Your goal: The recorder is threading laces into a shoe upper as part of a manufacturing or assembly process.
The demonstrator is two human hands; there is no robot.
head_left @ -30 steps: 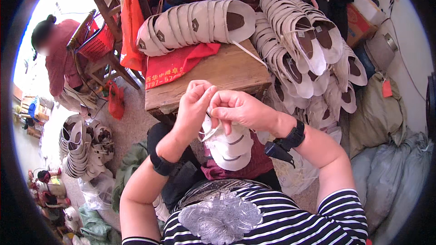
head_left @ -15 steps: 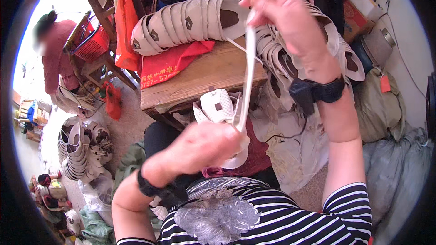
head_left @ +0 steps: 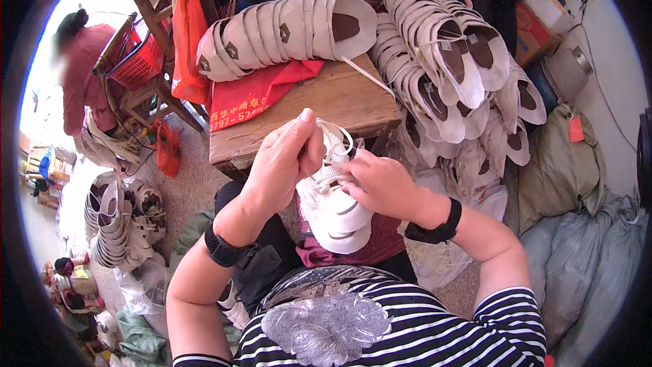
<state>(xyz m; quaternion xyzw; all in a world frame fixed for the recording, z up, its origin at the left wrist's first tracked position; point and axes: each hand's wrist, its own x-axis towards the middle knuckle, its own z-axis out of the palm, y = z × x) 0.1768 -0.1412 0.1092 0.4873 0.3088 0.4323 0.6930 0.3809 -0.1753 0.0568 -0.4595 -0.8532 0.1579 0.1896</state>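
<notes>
A white shoe upper (head_left: 333,207) rests on my lap over a dark red cloth, its toe pointing toward me. White shoelace (head_left: 343,137) runs through its eyelets and stands up in a loose loop at the far end. My left hand (head_left: 280,166) is closed at the upper's left side, thumb raised; its curled fingers are partly hidden. From the right, my right hand (head_left: 382,183) pinches at the lace beside the eyelets; its fingertips partly cover what they hold.
A wooden bench (head_left: 305,109) stands ahead, bearing a nested row of beige uppers (head_left: 272,34) and a red cloth bag (head_left: 261,92). Stacked uppers (head_left: 435,61) fill the far right, near sacks (head_left: 564,163). Another person (head_left: 88,81) sits at the left beside a red basket (head_left: 139,61).
My right hand has come down from high up, where it pulled the lace taut, to the eyelets. My left hand has moved up and left, thumb now raised. The lace has slackened into a loop.
</notes>
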